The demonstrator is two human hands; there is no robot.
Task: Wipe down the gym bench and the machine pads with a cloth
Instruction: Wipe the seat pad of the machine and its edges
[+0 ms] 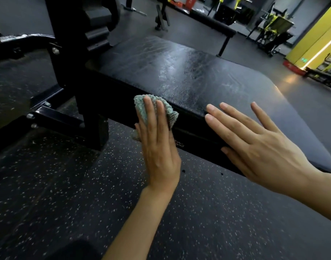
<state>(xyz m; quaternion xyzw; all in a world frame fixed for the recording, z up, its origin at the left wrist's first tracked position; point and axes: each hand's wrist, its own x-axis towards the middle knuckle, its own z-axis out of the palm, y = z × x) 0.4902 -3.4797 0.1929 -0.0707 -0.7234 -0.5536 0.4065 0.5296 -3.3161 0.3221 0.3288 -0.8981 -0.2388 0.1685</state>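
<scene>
Bench: black padded vinyl gym bench (179, 72) with a streaked top, fixed to a black steel machine frame (67, 53), above a speckled black rubber floor (48, 184).
Cloth: pale green terry cloth (140, 104), bunched against the bench's near side edge.
Left hand (159, 151): flat, fingers straight, pressing the cloth to that side.
Right hand (258, 147): open, fingers spread over the pad's near edge; whether it touches the pad is unclear.

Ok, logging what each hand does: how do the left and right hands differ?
The left hand presses a cloth against the bench; the right hand has no cloth. The left hand's fingers lie close together; the right hand's are spread. Both are flat, fingers straight, at the bench's near edge.
</scene>
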